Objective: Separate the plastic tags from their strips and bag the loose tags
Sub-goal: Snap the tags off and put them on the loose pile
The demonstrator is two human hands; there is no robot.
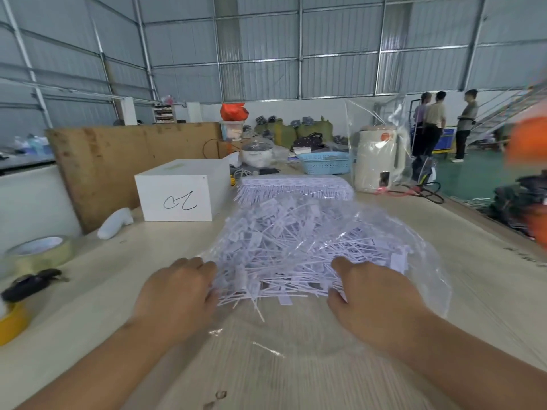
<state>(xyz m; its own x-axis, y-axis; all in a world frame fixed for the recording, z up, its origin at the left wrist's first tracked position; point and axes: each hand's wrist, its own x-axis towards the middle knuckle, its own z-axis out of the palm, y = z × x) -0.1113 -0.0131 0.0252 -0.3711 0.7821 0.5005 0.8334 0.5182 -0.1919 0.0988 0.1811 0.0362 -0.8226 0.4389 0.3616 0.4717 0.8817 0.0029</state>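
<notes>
Two flat hands, left hand (pixel 177 294) and right hand (pixel 374 294), press white loose tags (pixel 296 250) inside clear bag (pixel 423 261).

White tags (pixel 296 250) in clear bag (pixel 426 261), white box (pixel 177 196) with black scribble, blue basket (pixel 325 162), yellow tape roll (pixel 13 324)

Counts: 2 hands in frame, left hand (pixel 177 294) and right hand (pixel 376 300); 1 clear bag (pixel 414 241) of loose tags (pixel 296 250), too many to count; 1 stack of tag strips (pixel 296 186). Also 1 white box (pixel 177 196), 1 blue basket (pixel 325 162), 2 tape rolls (clear tape roll (pixel 41 253), yellow tape roll (pixel 11 324)). 3 people (pixel 435 125) in the background.
</notes>
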